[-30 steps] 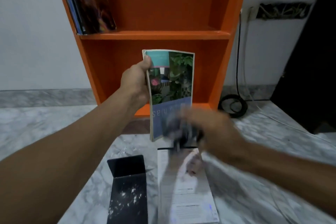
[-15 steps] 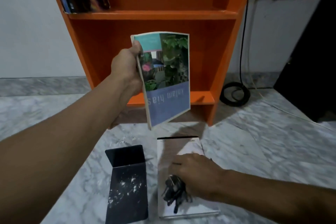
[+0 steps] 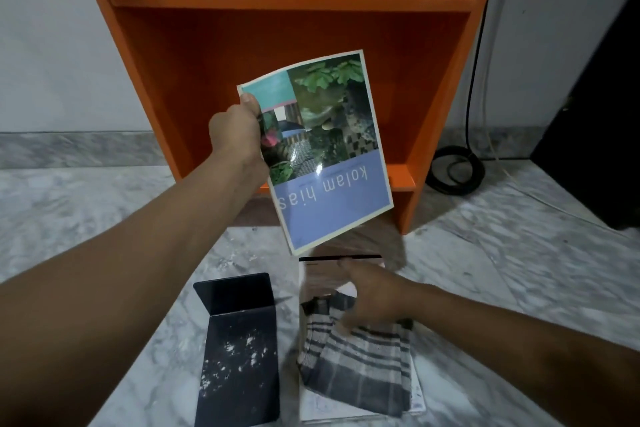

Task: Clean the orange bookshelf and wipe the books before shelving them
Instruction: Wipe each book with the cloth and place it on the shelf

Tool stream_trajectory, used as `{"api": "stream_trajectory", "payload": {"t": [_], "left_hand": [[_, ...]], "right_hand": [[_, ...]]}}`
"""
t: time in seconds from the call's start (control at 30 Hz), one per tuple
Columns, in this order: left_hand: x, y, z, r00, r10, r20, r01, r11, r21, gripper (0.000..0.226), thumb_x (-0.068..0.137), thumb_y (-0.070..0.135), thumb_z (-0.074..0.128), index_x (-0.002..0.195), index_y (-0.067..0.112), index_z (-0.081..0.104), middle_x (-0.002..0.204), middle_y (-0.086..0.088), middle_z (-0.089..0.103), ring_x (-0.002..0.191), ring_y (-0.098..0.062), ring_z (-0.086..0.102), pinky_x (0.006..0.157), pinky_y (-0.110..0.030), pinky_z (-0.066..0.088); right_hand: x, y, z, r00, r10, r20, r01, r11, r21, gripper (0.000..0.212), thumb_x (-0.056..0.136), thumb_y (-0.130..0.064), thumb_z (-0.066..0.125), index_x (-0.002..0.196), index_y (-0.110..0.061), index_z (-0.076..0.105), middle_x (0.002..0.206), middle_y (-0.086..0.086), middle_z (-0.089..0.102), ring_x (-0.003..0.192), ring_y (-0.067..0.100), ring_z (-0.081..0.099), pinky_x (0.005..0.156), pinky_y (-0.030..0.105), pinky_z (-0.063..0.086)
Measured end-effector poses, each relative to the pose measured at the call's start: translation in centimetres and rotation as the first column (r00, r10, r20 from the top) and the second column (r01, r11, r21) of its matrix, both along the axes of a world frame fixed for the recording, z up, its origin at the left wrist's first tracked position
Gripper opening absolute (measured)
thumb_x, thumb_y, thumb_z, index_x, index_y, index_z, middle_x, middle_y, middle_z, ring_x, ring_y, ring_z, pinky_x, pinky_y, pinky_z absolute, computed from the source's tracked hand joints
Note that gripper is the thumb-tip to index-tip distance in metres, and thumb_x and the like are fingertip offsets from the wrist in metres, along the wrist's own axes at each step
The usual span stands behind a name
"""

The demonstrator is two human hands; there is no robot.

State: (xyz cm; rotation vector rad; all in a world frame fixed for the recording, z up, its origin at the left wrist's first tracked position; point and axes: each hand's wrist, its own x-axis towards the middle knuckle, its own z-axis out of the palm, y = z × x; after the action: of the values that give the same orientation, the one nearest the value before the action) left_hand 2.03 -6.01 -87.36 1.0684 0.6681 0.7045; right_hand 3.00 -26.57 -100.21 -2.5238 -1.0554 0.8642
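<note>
Your thin paperback [image 3: 329, 149] has a glossy cover: garden and foliage photos over about 2 thirds, a lavender band with "kolam hias" printed on it, and a cream border. You hold it in the air in front of the orange bookshelf [image 3: 311, 45], level with its lower compartment, cover toward you. Its long axis runs nearly upright, tilted a little, and the title reads upside down, so the book's top points at the floor. Your left hand [image 3: 239, 130] pinches its upper left edge, thumb on the cover and fingers curled behind. Below the bookshelf, on the marble floor [image 3: 502, 288], your right hand [image 3: 374, 298] lies blurred with its fingers loosely stretched out, resting on a grey striped cloth [image 3: 360, 364] that is spread over a 2nd, pale book [image 3: 322, 276] lying flat.
</note>
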Motion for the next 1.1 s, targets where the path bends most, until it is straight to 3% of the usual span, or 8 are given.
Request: {"api": "stream_trajectory", "payload": {"t": [0.07, 0.17, 0.33, 0.43, 0.6, 0.73, 0.9, 1.1], "left_hand": [[0.1, 0.4, -0.3, 0.999, 0.035, 0.000, -0.035, 0.999, -0.014, 0.020, 0.101, 0.023, 0.053, 0.112, 0.007, 0.051, 0.095, -0.005, 0.063, 0.079, -0.020, 0.064, 0.072, -0.036, 0.055], [0.1, 0.7, -0.5, 0.997, 0.079, -0.014, -0.079, 0.996, -0.043, 0.024, 0.101, 0.024, 0.052, 0.118, 0.007, 0.050, 0.093, -0.003, 0.062, 0.079, -0.019, 0.064, 0.074, -0.036, 0.056], [-0.5, 0.9, 0.0, 0.991, 0.129, 0.035, -0.122, 0.979, -0.166, 0.014, 0.101, 0.021, 0.049, 0.110, 0.010, 0.051, 0.099, -0.008, 0.062, 0.079, -0.024, 0.063, 0.077, -0.037, 0.054], [-1.5, 0.4, 0.5, 0.987, 0.107, 0.122, -0.070, 0.959, -0.275, 0.012, 0.100, 0.012, 0.047, 0.109, 0.008, 0.054, 0.093, -0.010, 0.062, 0.075, -0.023, 0.061, 0.069, -0.035, 0.054], [-3.1, 1.8, -0.1, 0.981, 0.085, -0.175, -0.064, 0.990, 0.125, 0.048, 0.086, 0.028, 0.074, 0.122, 0.007, 0.051, 0.105, -0.008, 0.061, 0.087, -0.022, 0.060, 0.078, -0.035, 0.049], [-4.5, 3.0, 2.3, 0.926, 0.234, -0.295, 0.038, 0.722, 0.690, 0.120, 0.060, 0.028, 0.094, 0.152, 0.021, 0.017, 0.151, -0.008, 0.031, 0.137, -0.026, 0.035, 0.113, -0.044, 0.034], [-6.3, 1.2, 4.2, 0.874, -0.291, -0.389, 0.485, 0.524, 0.700, 0.046, 0.081, 0.006, 0.077, 0.124, 0.016, 0.064, 0.116, -0.002, 0.071, 0.110, -0.021, 0.066, 0.096, -0.040, 0.054], [-6.6, 2.0, 4.5, 0.965, -0.195, -0.177, 0.262, 0.646, 0.717, 0.015, 0.093, 0.012, 0.065, 0.105, 0.020, 0.068, 0.097, -0.002, 0.074, 0.092, -0.017, 0.070, 0.070, -0.024, 0.055]], "right_hand": [[-0.4, 0.4, 2.1, 0.909, -0.208, -0.361, 0.313, 0.913, 0.262, 0.069, 0.075, -0.028, 0.083, 0.129, -0.007, 0.046, 0.113, -0.001, 0.058, 0.112, 0.019, 0.054, 0.093, 0.033, 0.049], [-0.9, 1.4, 4.4, 0.542, -0.191, -0.818, 0.694, 0.650, 0.308, 0.044, 0.081, -0.017, 0.077, 0.119, -0.004, 0.059, 0.109, 0.009, 0.068, 0.106, 0.025, 0.064, 0.092, 0.039, 0.053], [0.6, 2.6, 8.1, 0.316, -0.131, -0.940, 0.935, 0.213, 0.285, 0.011, 0.092, -0.011, 0.064, 0.102, -0.016, 0.060, 0.105, 0.005, 0.070, 0.094, 0.026, 0.068, 0.085, 0.050, 0.054], [2.2, 2.6, 11.7, 0.438, -0.198, -0.877, 0.898, 0.062, 0.435, 0.015, 0.096, -0.006, 0.057, 0.102, -0.020, 0.061, 0.111, 0.001, 0.068, 0.096, 0.022, 0.066, 0.083, 0.047, 0.055], [2.8, 1.2, 19.0, 0.780, -0.454, -0.431, 0.577, 0.254, 0.776, 0.018, 0.097, -0.005, 0.054, 0.102, -0.022, 0.057, 0.091, -0.008, 0.061, 0.084, 0.015, 0.061, 0.077, 0.038, 0.054], [2.0, 1.1, 24.1, 0.872, -0.467, 0.143, 0.232, 0.654, 0.720, 0.025, 0.097, -0.002, 0.052, 0.118, -0.013, 0.061, 0.105, 0.015, 0.065, 0.096, 0.033, 0.064, 0.070, 0.049, 0.057], [0.8, 3.0, 26.4, 0.820, -0.274, 0.502, -0.045, 0.844, 0.534, 0.021, 0.093, 0.004, 0.054, 0.095, -0.014, 0.064, 0.096, 0.014, 0.066, 0.080, 0.026, 0.064, 0.060, 0.038, 0.054], [1.3, 4.6, 25.7, 0.540, -0.632, 0.555, -0.054, 0.633, 0.773, 0.074, 0.084, -0.017, 0.074, 0.146, -0.028, 0.035, 0.145, 0.010, 0.036, 0.126, 0.028, 0.043, 0.104, 0.046, 0.043]]}}
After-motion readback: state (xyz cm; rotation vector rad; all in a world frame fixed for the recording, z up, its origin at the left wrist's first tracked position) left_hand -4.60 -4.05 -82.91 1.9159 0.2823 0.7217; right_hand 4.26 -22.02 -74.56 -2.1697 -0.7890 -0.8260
